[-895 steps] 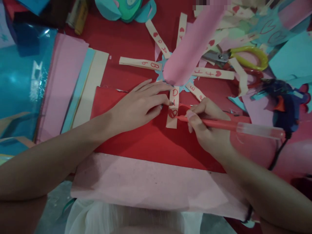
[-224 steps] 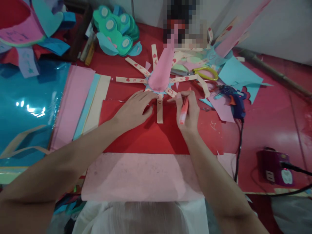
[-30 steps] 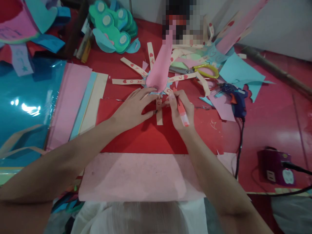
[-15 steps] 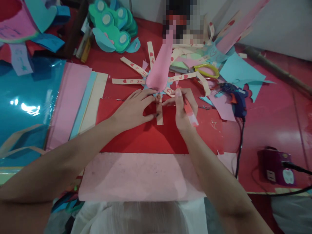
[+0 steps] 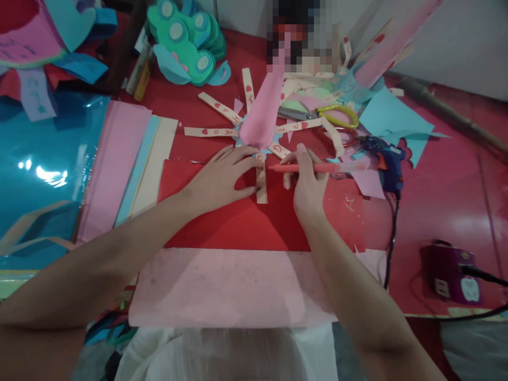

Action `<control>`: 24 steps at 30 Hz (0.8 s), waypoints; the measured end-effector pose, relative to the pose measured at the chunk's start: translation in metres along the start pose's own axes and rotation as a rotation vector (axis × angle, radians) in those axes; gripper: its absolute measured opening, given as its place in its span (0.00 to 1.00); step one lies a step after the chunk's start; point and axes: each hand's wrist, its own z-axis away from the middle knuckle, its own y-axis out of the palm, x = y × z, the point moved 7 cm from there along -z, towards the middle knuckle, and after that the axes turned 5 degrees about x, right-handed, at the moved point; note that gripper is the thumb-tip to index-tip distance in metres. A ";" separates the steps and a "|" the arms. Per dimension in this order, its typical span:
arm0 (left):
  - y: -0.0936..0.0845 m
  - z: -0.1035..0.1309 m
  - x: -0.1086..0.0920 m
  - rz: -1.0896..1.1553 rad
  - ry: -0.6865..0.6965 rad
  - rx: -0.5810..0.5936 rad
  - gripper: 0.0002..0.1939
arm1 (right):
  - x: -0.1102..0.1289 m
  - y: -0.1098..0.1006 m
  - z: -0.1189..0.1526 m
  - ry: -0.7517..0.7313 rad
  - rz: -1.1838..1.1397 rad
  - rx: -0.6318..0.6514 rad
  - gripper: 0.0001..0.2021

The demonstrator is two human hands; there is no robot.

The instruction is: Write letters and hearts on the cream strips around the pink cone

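A pink paper cone [image 5: 262, 114] rises from a blue base, with cream strips around it that bear red letters and hearts. The strip nearest me [image 5: 261, 182] points down over a red sheet [image 5: 238, 222]. My left hand [image 5: 224, 177] lies beside that strip, fingers spread, fingertips touching its left edge. To the right of the strip, my right hand [image 5: 307, 177] is closed on a red marker [image 5: 325, 167], held nearly level with its tip toward the strip.
Yellow-handled scissors [image 5: 337, 114] and a blue glue gun [image 5: 391, 164] lie to the right. A purple power block [image 5: 456, 272] sits at far right. Coloured sheets [image 5: 111, 169] are stacked at left. Green paper shapes [image 5: 186, 42] lie behind.
My right hand has shifted slightly right, and the marker in it has swung from steeply slanted to nearly level. My left hand stays at the strip.
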 end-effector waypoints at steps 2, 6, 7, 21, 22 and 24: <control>0.001 0.000 0.001 -0.004 -0.011 0.016 0.19 | -0.001 -0.001 0.000 0.010 -0.005 -0.003 0.22; 0.002 0.000 0.001 -0.003 -0.023 0.018 0.20 | -0.002 -0.001 0.000 0.037 -0.028 -0.005 0.22; 0.002 0.000 0.001 -0.003 -0.023 0.016 0.20 | -0.002 -0.001 0.000 0.040 -0.029 -0.008 0.22; 0.003 0.000 0.001 -0.018 -0.075 0.037 0.20 | -0.003 -0.001 0.001 0.041 0.004 -0.014 0.21; 0.003 0.000 0.002 -0.017 -0.081 0.037 0.21 | -0.003 -0.001 0.001 0.037 0.001 -0.012 0.21; 0.003 0.000 0.002 -0.013 -0.091 0.043 0.21 | -0.003 -0.001 0.001 0.030 -0.001 -0.011 0.20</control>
